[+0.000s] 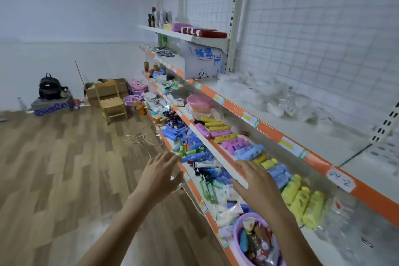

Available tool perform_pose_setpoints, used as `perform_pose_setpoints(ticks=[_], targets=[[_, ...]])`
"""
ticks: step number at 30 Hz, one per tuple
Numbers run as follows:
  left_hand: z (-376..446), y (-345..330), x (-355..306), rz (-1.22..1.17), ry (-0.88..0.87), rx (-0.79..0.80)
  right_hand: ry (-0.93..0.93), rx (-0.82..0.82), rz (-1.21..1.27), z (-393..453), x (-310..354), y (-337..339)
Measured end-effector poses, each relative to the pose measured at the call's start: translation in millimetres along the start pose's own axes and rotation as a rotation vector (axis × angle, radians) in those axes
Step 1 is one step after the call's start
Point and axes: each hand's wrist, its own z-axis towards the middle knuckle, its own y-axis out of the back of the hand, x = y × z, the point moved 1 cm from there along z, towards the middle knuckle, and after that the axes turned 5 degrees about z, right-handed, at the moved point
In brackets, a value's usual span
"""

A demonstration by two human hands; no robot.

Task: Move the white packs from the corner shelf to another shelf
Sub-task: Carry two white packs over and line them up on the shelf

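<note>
My left hand [160, 174] and right hand [257, 181] hover empty, fingers spread, over tiered shelves [269, 134] edged in orange, crowded with soft yellow, blue and pink rolls. Blurred white packs [278, 106] lie heaped on the upper shelf, against a wire-grid back panel [313, 28].

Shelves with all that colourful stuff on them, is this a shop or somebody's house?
Most likely a small shop, perhaps still being stocked. Long metal shelves carry orange edge strips with little price labels, many identical yellow packs lie in rows, and cardboard boxes sit on the floor nearby.
</note>
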Motion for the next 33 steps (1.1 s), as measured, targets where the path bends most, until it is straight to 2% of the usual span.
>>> perform_pose_setpoints(ticks=[10, 16, 21, 27, 33], targets=[[145, -89, 45, -0.067, 0.028, 0.094, 0.000, 0.004, 0.016, 168, -43, -39], [249, -129, 53, -0.077, -0.008, 0.136, 0.052, -0.021, 0.044, 280, -75, -38], [348, -148, 56, -0.159, -0.097, 0.110, 0.069, -0.135, 0.050, 361, -106, -12], [477, -161, 53, -0.267, -0.253, 0.090, 0.002, -0.310, 0.024, 446, -147, 30], [613, -195, 48, -0.262, -0.424, 0.185, -0.160, -0.209, -0.029, 532, -186, 44]])
